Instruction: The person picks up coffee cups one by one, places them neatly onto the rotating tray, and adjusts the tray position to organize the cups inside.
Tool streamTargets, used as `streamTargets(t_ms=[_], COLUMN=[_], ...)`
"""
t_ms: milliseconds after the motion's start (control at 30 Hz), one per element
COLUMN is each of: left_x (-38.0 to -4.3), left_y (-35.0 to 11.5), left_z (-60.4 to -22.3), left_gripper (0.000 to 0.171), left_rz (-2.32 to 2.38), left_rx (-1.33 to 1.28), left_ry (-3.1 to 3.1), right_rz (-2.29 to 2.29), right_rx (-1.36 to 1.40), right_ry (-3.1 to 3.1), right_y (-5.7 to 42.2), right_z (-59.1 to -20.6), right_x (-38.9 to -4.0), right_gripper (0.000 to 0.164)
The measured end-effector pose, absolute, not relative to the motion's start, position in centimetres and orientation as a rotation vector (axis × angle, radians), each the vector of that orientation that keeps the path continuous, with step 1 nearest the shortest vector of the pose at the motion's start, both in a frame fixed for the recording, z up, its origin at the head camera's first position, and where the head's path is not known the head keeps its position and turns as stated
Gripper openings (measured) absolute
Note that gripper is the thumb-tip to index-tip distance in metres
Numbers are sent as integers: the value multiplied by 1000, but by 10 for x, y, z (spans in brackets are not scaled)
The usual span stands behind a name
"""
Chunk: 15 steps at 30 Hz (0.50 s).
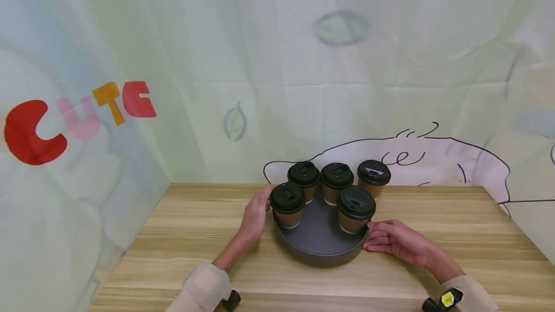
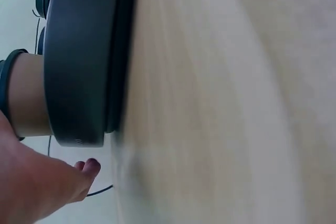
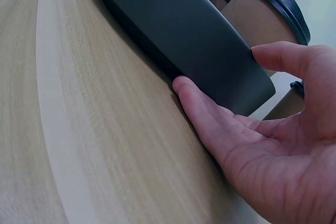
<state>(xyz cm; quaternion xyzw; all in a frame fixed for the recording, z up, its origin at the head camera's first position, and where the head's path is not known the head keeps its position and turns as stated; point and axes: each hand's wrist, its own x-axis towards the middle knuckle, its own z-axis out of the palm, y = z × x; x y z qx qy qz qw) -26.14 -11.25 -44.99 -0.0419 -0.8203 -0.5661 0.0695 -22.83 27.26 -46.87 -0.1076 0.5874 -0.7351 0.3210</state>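
A round dark grey tray [image 1: 318,237] with a raised rim stands on the wooden table. Brown paper cups with black lids are on it, among them a front left cup [image 1: 288,206] and a front right cup [image 1: 355,211]. My left hand [image 1: 255,215] holds the tray's left side beside the front left cup; its fingertips are partly hidden in the head view. On the right side, my right hand [image 3: 262,129] grips the tray, thumb at the upper rim and fingers along the lower side. All the cups stand upright.
Two more lidded cups, a back left cup [image 1: 303,179] and a back middle cup [image 1: 336,182], stand toward the rear. A further cup [image 1: 373,177] is at the back right; its base is partly hidden. Behind the table [image 1: 186,235] hangs a printed curtain [image 1: 277,61].
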Motion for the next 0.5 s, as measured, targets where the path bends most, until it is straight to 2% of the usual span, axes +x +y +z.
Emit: streamTargets(t_ms=[200,500], left_x=[-257,-251], left_y=[-113,-117], left_z=[-456,-461], left_gripper=[55,50], left_rz=[-1890,-2094], left_rx=[-127,26], left_ry=[-2400,-2430], right_rz=[-1928,-1933], right_rx=[-280,-274], right_ry=[1547,1558], right_y=[272,272], right_z=[-467,-468], right_x=[-228,-226], right_gripper=[28,29])
